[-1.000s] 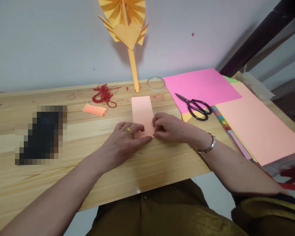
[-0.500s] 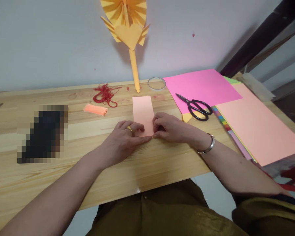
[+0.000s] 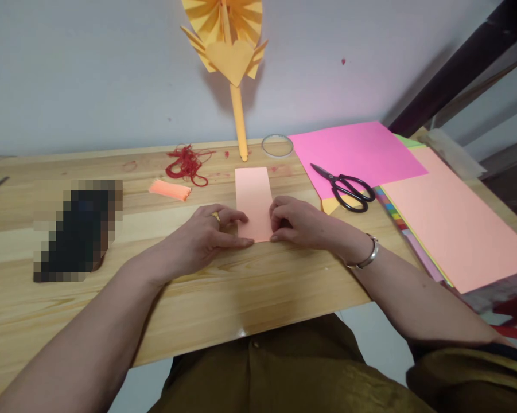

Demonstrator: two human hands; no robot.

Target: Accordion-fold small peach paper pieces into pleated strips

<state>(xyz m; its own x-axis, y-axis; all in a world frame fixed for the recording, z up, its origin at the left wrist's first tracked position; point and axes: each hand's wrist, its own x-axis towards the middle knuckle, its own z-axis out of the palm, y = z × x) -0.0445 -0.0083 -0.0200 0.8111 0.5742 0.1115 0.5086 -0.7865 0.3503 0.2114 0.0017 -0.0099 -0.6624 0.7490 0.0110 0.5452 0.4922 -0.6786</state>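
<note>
Now both hands, left hand [image 3: 206, 235] & right hand [image 3: 299, 223], press peach paper strip [image 3: 253, 198] on table [image 3: 249, 287].

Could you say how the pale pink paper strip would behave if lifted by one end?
Probably floppy: the pale pink paper strip lies thin and flat on the wooden table. Likely light, sliding easily unless the left hand and right hand pin it.

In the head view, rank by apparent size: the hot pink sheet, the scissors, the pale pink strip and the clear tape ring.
1. hot pink sheet
2. pale pink strip and scissors: too alike to rank
3. clear tape ring, smallest, though it lies farther back
</note>
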